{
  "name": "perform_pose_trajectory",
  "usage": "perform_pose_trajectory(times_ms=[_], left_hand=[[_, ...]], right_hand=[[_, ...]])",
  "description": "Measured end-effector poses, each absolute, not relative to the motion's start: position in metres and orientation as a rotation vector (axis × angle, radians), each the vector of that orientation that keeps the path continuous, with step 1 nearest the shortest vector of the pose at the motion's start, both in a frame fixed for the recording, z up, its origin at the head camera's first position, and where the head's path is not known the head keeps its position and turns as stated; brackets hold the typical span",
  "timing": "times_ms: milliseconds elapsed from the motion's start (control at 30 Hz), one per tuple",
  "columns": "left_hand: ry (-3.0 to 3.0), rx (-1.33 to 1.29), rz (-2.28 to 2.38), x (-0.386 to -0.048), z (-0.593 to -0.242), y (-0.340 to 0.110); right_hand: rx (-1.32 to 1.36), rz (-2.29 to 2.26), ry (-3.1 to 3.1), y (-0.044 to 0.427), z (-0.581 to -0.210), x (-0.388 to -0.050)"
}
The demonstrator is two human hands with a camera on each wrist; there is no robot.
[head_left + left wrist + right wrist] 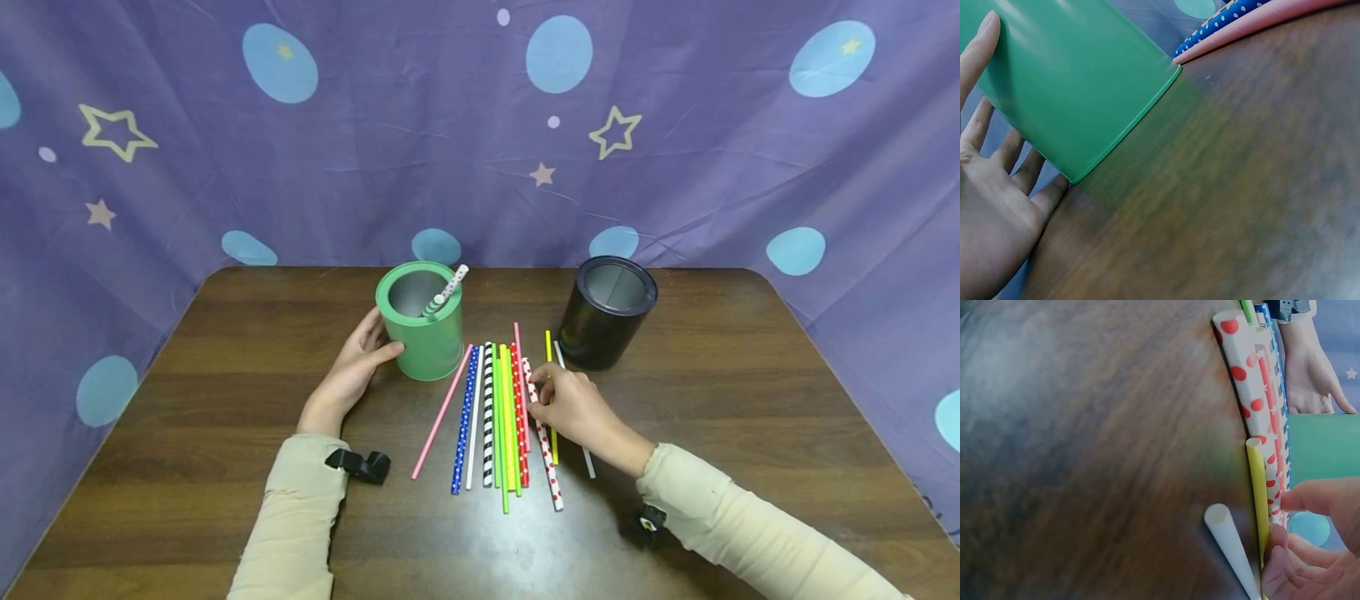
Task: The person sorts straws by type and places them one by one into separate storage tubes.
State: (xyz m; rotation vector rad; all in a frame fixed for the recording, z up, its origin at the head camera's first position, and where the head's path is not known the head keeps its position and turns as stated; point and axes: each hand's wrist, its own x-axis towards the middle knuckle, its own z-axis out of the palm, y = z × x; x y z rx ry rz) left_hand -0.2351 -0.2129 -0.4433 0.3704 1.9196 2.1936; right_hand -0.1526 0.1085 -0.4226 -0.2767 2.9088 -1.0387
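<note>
Two beige sleeves [757, 508] lie nearest me in the head view, reaching in over the brown wooden table [187, 467]. I note the left hand [348, 367] holding the green canister [431, 346] at its left side, thumb on the near face. Two patterned straws [452, 285] lean inside that canister, toward its right rim. The right hand [581, 408] is positioned at the upper part of the red-dotted white straw [547, 454], thumb and index finger a narrow gap apart. To the left lies a row of straws, including a black-and-white striped straw [488, 425], a blue white-dotted straw [462, 429] and, leftmost, a slanted pink straw [442, 412]. A yellow straw [554, 446] and a plain white straw [587, 457] pass beneath the right hand; the black canister [600, 337] stands near their far ends.

In the left wrist view, I see the green canister's base on the table, its wall between thumb and spread fingers.

In the right wrist view, fingertips meet the red-dotted white straw; I cannot tell whether they pinch it.
</note>
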Motion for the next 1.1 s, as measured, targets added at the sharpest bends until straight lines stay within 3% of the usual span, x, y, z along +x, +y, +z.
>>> perform_pose_trajectory(times_ms=[533,1100], left_hand=[[1.931,0.344,2.181,-0.237,-0.442,-0.215],[1.925,0.38,2.189,-0.238,-0.445,-0.213]], right_hand=[[-0.2,-0.964,2.858,0.107,-0.42,-0.162],[-0.161,-1.212,2.748,0.114,-0.415,-0.159]])
